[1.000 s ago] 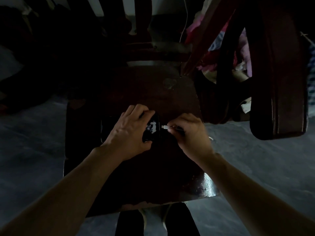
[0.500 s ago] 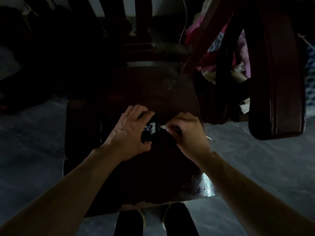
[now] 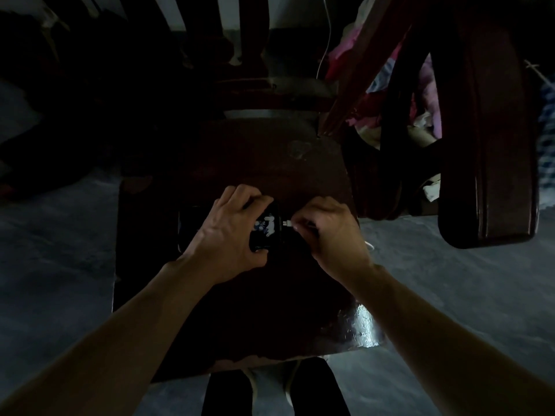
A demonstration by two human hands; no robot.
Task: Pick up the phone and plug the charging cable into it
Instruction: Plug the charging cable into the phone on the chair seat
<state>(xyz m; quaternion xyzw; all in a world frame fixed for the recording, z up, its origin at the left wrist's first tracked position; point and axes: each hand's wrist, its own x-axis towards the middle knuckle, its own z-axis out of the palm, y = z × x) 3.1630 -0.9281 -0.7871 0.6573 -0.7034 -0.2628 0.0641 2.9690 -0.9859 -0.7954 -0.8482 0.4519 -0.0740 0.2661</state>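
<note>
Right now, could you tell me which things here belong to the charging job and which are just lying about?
Belongs to the job:
- phone, gripped by the left hand
- white cable plug, pinched by the right hand at the phone's edge

Just lying about:
- dark wooden table
- pile of clothes behind
- chair at right

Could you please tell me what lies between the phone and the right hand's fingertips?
In the head view, only the white cable plug spans it, pinched by the right hand and meeting the edge of the phone gripped by the left hand.
</note>
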